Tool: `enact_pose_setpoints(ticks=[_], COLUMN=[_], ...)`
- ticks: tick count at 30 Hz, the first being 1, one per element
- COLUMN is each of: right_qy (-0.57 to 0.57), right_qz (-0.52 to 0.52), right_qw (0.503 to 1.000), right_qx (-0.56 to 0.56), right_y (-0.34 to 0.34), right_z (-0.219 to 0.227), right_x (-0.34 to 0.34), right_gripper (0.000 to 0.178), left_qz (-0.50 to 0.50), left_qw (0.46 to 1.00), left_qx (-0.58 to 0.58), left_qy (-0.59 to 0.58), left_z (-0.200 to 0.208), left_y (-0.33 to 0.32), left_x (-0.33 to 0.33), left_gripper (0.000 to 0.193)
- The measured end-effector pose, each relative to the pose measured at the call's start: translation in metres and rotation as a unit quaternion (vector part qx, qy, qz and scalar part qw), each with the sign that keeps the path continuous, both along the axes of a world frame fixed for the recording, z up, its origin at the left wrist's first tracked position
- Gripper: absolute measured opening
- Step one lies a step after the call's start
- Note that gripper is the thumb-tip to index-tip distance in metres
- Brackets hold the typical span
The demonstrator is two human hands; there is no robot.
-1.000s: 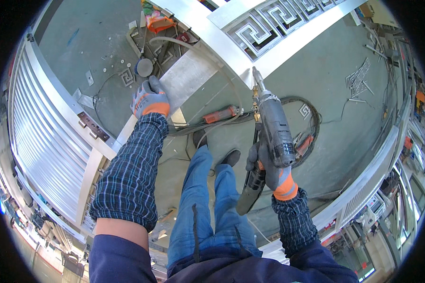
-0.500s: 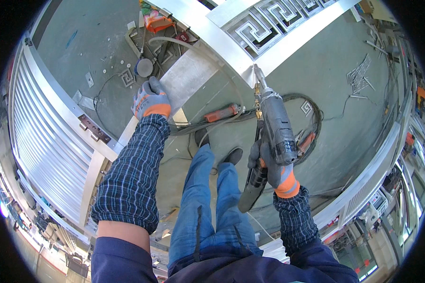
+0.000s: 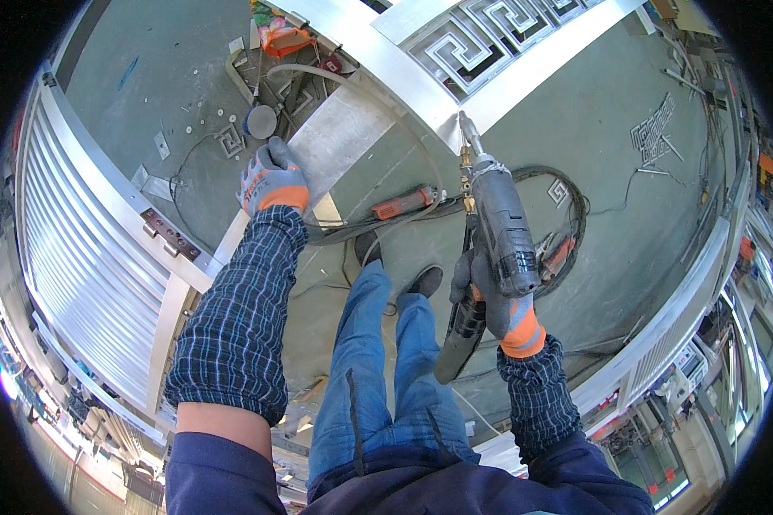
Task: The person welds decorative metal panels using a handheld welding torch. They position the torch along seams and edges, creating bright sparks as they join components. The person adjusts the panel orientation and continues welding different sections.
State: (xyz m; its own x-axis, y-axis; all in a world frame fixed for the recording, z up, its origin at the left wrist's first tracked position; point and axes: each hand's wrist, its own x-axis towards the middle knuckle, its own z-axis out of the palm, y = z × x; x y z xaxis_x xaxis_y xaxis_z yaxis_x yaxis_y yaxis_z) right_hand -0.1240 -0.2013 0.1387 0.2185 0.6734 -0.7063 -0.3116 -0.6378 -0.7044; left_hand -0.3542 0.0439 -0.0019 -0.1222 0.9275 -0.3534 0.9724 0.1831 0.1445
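Note:
My right hand [image 3: 500,296], in a grey and orange glove, is wrapped round the grip of a dark welding gun [image 3: 505,225] with brass fittings on its side. The gun's narrow metal nozzle points away from me and meets the corner of a silver metal frame [image 3: 425,103] with a Greek-key pattern panel [image 3: 472,56]. My left hand [image 3: 273,178], gloved alike, is closed at the near left edge of a flat, wide silver bar [image 3: 348,133] that joins the frame. The fingertips are partly hidden.
Below on the floor are an orange-red angle grinder [image 3: 404,202], dark coiled cables [image 3: 582,215], a clamp [image 3: 239,75] and metal key-pattern pieces [image 3: 654,133]. A slatted silver panel [image 3: 90,249] with a hinge plate [image 3: 170,233] stands at my left. A pale hose [image 3: 404,116] crosses the bar.
The gun and the frame sit very slightly higher and further left in view. Both hands keep their hold and the nozzle stays at the frame's corner.

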Motion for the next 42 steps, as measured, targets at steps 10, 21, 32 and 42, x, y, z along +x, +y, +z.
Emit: enact_pose_setpoints(ticks=[10, 21, 32, 42], right_qy=[0.003, 0.028, 0.005, -0.003], right_qz=[-0.012, -0.03, 0.018, 0.018], right_qw=[1.0, 0.999, 1.0, 1.0], right_qx=[0.022, -0.004, 0.01, 0.007], right_y=[0.01, 0.016, 0.011, 0.013], right_z=[0.015, 0.018, 0.017, 0.025], right_x=[-0.002, 0.003, 0.003, -0.001], right_gripper=[0.042, 0.024, 0.036, 0.042], left_qz=[0.0, -0.009, -0.009, -0.002], left_qw=[1.0, 0.999, 0.999, 1.0], left_qx=[0.011, 0.033, 0.024, -0.003], left_qy=[0.002, -0.007, -0.024, 0.008], left_z=[-0.002, 0.0, 0.01, 0.005], left_y=[-0.001, -0.003, -0.002, -0.001], left_x=[-0.002, -0.002, 0.004, 0.002], left_gripper=[0.055, 0.053, 0.056, 0.055])
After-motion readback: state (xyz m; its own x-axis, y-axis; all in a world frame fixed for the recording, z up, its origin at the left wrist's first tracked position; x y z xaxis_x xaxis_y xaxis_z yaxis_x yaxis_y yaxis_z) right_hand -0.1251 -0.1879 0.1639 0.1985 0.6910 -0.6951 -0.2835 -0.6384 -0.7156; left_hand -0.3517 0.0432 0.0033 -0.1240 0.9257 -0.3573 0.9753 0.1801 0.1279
